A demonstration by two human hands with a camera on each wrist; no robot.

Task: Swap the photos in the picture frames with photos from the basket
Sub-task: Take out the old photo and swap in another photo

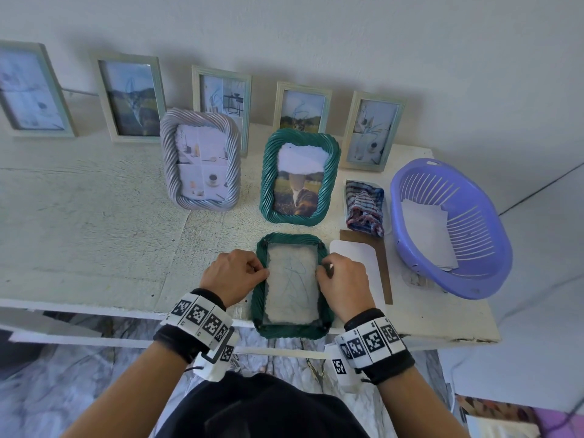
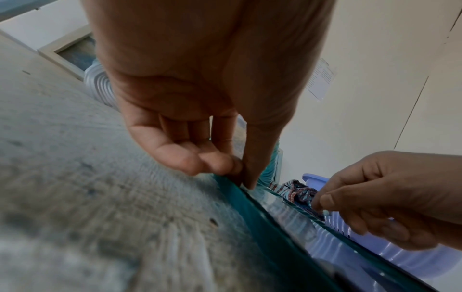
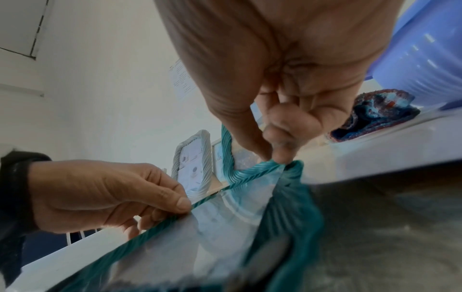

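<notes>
white table [image 1: 94, 216] — eight frames, one basket [image 1: 474, 279], two hands pinching glass [image 1: 292, 279]

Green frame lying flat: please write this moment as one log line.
green frame face down, back off | glass pinched by left hand and right hand | basket holds photos

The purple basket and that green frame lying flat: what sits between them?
In the head view, a white rounded sheet on a brown backing board lies between the flat green frame and the purple basket.

wrists: black bands [image 1: 180, 341], white marker tags | torso: dark top [image 1: 262, 406]
</notes>
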